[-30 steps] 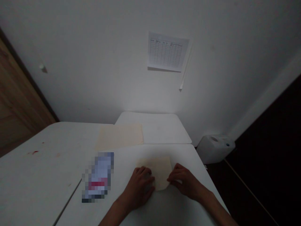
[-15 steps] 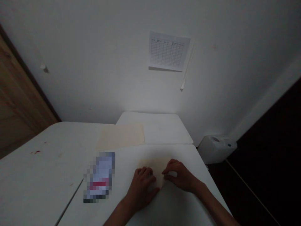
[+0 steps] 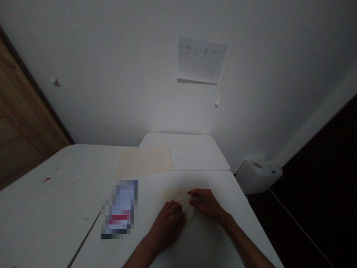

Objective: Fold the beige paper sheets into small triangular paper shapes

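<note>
A small cream sheet (image 3: 175, 194), thin like paper, lies flat on the white table between my hands, with a folded flap coming to a point at its near side. My left hand (image 3: 170, 219) rests on the sheet's left and near part, its fingers curled and pressed together. At the right, my right hand (image 3: 205, 201) has its thumb and fingers closed on the folded edge. Both hands cover parts of the sheet, so its full outline is hidden.
A larger cream sheet (image 3: 145, 160) lies farther back on the left. Nearer, a pixelated blue-white item (image 3: 121, 208) lies on the table (image 3: 83, 193). A white container (image 3: 258, 175) stands beyond the right edge. A printed chart (image 3: 200, 61) hangs on the wall.
My right hand has moved slightly left over the sheet with the flap's edge. My left thumb has drawn in toward its fingers. The view has shifted a little.
</note>
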Available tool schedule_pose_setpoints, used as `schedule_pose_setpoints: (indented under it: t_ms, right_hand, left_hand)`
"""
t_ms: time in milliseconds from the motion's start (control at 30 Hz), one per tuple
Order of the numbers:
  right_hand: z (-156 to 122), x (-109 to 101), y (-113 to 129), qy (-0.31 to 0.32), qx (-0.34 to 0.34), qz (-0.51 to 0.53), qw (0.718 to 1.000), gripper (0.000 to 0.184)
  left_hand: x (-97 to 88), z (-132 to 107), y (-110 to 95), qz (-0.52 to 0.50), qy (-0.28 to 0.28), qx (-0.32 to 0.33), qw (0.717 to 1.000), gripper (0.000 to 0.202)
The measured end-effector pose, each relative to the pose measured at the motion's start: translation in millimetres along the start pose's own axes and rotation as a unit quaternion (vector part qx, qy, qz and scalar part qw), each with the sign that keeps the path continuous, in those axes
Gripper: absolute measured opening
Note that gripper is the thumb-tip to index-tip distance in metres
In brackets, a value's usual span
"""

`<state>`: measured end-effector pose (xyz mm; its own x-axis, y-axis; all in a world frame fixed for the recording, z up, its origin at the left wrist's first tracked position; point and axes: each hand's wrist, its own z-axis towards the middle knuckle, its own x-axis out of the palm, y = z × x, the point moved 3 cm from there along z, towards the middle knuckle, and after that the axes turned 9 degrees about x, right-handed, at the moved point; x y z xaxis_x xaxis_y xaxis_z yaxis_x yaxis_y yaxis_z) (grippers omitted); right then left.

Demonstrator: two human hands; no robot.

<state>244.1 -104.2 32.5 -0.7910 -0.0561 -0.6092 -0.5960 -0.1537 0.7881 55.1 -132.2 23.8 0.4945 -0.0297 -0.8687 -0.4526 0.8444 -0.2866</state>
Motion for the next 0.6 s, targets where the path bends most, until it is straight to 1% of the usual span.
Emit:
schedule_pose_setpoints:
  t_ms: [133,233,367,467,600]
  right_hand:
    - [3,8,-3,0.007,-0.016,0.011,1.0,0.031]
    - [4,12,-5,0.006,-0.017,-0.009,1.0,0.032]
    - [5,16,-12,-0.011,-0.019,-0.044,0.999,0.032]
    - [4,18,-15,-0.022,-0.021,-0.044,0.999,0.032]
    - [3,19,-12,-0.03,-0.035,-0.035,0.998,0.032]
  left_hand:
    - [-0.5,0,0,0.006,0.003,-0.001,1.0,0.014]
    - [-1.7,0,-2,0.006,0.003,0.003,1.0,0.015]
    - [-1.9,-2,-4,0.003,-0.009,0.018,1.0,0.014]
    - [-0.8,-2,-4,-0.002,-0.018,0.036,0.999,0.013]
    - [-0.3,-1,-4,-0.006,-0.002,0.055,0.998,0.013]
